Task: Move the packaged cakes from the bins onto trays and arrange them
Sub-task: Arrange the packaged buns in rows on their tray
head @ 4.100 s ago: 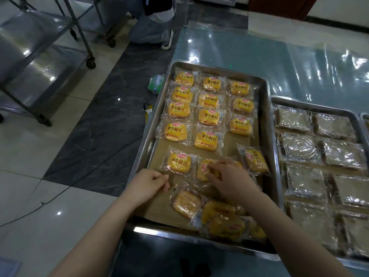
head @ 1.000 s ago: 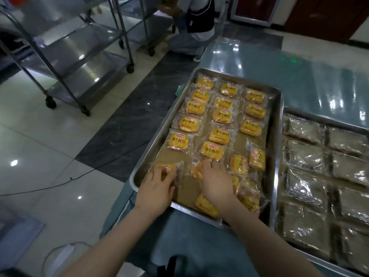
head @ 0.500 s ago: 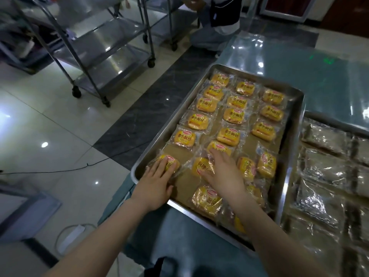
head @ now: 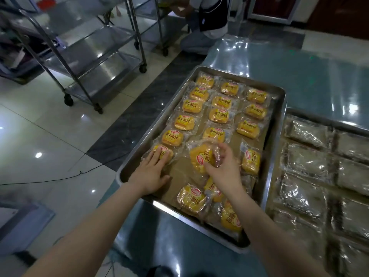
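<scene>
A steel tray [head: 137, 150] on the table holds several yellow packaged cakes in clear wrappers, lined up in three columns toward the far end. My left hand [head: 151, 172] lies flat with straight fingers on the nearest cake of the left column [head: 166, 151]. My right hand [head: 221, 168] pinches the wrapper of a tilted cake [head: 200, 158], lifted a little above the tray's brown paper in the middle column. Loose cakes [head: 191, 198] lie in a heap at the near right corner, partly hidden by my right forearm.
A second tray [head: 311, 114] of grey-brown packets sits to the right, touching the first. The table [head: 299, 76] has a glossy blue-green cover. Left of the table are wheeled steel racks [head: 95, 56] on the tiled floor. A person [head: 207, 23] crouches at the far end.
My right hand has picked up a cake from the middle of the tray and holds it tilted. My left hand stays on the near left cake. The camera has swung slightly.
</scene>
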### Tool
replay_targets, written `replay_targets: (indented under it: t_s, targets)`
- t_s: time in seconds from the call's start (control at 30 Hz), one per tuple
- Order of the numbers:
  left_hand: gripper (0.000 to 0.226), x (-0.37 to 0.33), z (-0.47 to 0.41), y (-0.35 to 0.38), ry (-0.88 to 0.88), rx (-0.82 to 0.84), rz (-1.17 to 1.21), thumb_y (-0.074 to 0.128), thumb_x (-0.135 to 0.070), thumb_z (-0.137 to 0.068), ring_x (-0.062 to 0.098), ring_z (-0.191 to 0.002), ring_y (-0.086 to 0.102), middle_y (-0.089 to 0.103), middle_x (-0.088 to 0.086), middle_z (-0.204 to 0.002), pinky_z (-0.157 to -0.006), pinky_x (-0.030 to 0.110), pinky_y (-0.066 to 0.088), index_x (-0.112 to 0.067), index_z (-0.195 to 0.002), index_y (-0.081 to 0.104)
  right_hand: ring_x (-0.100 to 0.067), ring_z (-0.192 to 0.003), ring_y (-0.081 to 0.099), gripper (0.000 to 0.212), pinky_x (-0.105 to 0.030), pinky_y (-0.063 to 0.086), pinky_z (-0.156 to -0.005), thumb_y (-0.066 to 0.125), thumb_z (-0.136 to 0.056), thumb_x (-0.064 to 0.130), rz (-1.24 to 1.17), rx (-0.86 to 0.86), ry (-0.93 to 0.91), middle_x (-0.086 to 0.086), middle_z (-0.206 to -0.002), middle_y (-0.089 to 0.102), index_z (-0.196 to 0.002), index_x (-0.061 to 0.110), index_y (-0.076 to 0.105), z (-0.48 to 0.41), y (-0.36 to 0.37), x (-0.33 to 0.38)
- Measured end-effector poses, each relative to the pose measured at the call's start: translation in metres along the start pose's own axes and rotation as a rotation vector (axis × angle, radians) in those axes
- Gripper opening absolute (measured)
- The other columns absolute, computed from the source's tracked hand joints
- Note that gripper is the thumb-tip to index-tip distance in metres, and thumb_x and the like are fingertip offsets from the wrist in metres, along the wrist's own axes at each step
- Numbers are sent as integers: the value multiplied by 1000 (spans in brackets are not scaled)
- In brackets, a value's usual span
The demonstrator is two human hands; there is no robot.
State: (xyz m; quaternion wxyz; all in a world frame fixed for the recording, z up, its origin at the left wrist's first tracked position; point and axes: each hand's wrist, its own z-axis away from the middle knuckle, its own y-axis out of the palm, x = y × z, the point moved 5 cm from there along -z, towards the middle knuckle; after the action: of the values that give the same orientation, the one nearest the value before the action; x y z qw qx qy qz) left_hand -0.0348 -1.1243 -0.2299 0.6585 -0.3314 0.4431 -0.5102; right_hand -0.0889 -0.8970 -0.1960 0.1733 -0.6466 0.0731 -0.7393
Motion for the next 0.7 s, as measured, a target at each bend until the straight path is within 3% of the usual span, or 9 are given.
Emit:
replay_targets:
  t_s: [0.1, 0.23, 0.33, 0.43, 0.53, 0.57, 0.63, 0.7]
  targets:
    - [81, -1, -6, -3, 4, -16, 6, 45, -51, -91, 19, -142, -15, -23, -5, -154, -111, 40, -2, -38, -145, -14, -3, -104, 56, 70, -16, 50, -73, 75, -79, 20, -51, 13, 44, 12, -123, 53, -138, 29, 40, 1, -8, -1]
    - [80, -5, -5, -5, -4, -65, 14, 45, -51, -92, 20, -142, -16, -23, -3, -154, -110, 38, -6, -37, -146, -12, -9, -107, 58, 67, -33, 56, -82, 79, -74, 28, -163, -12, 84, 17, -116, 57, -132, 35, 45, 4, -17, -3]
    - [74, -17, 8, -10, 4, -255, 45, 45, -48, -92, 18, -141, -16, -22, -5, -152, -111, 37, -6, -35, -148, -2, -9, -101, 61, 57, -37, 57, -80, 78, -76, 28, -203, 18, 77, 11, -110, 61, -124, 41, 49, 4, -18, -1]
    - [59, -31, 25, -22, 13, -468, 376, 48, -45, -91, 6, -138, 16, 19, -11, -153, -110, 35, 21, -33, -145, 27, -2, -89, 64, 41, -22, 55, -72, 70, -84, 17, -167, 130, -3, 10, -94, 65, -113, 42, 58, 5, -11, 11]
    - [43, -40, 32, -29, -7, -435, 821, 55, -45, -87, -6, -109, 51, 54, -22, -123, -86, 18, 45, -36, -129, 48, 14, -87, 57, 41, -9, 46, -70, 68, -85, 11, -5, 277, -102, 22, -94, 62, -100, 47, 58, 7, 4, 28]
    - [32, -42, 32, -29, -6, -385, 919, 57, -42, -87, -4, -101, 58, 62, -21, -112, -79, 16, 47, -37, -119, 55, 13, -86, 57, 41, -10, 46, -72, 69, -84, 10, -10, 306, -107, 20, -94, 64, -101, 46, 59, 8, 9, 32]
    - [12, -38, 32, -27, -46, -349, 1092, 61, -34, -87, 6, -91, 66, 70, -11, -96, -75, 24, 51, -33, -97, 67, 6, -86, 63, 42, -14, 50, -70, 72, -81, 11, -126, 287, -84, 12, -94, 68, -109, 40, 59, 10, 13, 36]
    - [9, -29, 33, -25, -136, -371, 1321, 62, -29, -87, 16, -85, 69, 73, -1, -90, -73, 32, 53, -26, -86, 70, -1, -87, 67, 50, -19, 54, -64, 75, -78, 14, -340, 181, 29, 8, -100, 70, -118, 35, 54, 11, 11, 32]
